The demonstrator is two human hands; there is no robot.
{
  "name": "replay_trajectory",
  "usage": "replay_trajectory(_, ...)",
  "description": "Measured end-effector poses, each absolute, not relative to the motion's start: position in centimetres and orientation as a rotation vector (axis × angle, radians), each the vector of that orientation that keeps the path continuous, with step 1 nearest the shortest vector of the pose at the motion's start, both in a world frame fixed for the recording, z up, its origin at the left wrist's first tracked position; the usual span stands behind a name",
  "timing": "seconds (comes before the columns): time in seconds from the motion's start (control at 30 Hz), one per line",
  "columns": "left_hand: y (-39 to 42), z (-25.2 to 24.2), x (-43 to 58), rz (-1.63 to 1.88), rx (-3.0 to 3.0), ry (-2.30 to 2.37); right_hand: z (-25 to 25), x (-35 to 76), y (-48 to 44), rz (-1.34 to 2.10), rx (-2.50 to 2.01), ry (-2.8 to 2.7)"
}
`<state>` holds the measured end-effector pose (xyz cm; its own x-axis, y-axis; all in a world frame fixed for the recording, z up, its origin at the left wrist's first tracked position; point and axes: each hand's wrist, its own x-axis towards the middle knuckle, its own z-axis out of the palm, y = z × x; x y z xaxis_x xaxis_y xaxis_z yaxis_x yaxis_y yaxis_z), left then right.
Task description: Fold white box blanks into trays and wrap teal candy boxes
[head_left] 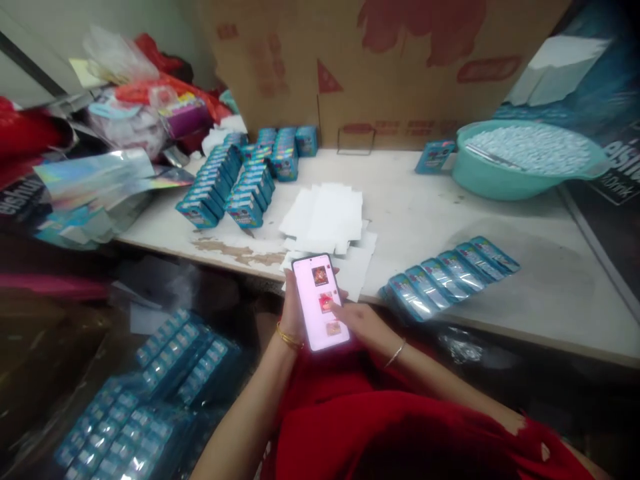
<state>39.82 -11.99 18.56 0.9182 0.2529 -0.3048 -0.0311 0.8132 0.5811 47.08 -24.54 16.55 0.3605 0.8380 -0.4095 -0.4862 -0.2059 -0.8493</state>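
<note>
My left hand is wrapped round a smartphone from below, just in front of the table's near edge. Its lit screen is pale pink, with a few small pictures down the right side. The index finger of my right hand is at the screen, over the middle picture; the rest of that hand is curled, and I cannot make out anything in it. Right behind the phone lies a stack of flat white card pieces. A row of blue shiny small packs lies to the right of my right hand.
Blue small boxes stand in rows on the white table. A green basin heaped with small pale pieces is at the back right, beside one blue box. A large carton backs the table. Wrapped packs are stacked low left.
</note>
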Motion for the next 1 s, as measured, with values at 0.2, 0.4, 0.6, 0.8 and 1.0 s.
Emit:
replay_trajectory(0.2,-11.2,20.6,40.5,0.164,0.648,0.345,18.6,48.0,-24.4,1.317,-1.038,-0.517)
replay_trajectory(0.4,-11.1,22.2,41.2,0.123,0.677,0.325,20.5,48.3,-24.7,1.281,-0.954,-0.594)
replay_trajectory(0.6,-11.1,23.5,42.1,0.133,0.737,0.273,21.2,48.7,-24.0,1.169,-1.099,-0.524)
replay_trajectory(0.8,-11.0,24.7,42.9,0.123,0.772,0.238,21.7,49.5,-24.3,1.112,-1.042,-0.676)
replay_trajectory(1.0,-10.7,25.5,43.9,0.087,0.806,0.194,23.2,50.0,-25.0,1.133,-0.936,-0.726)
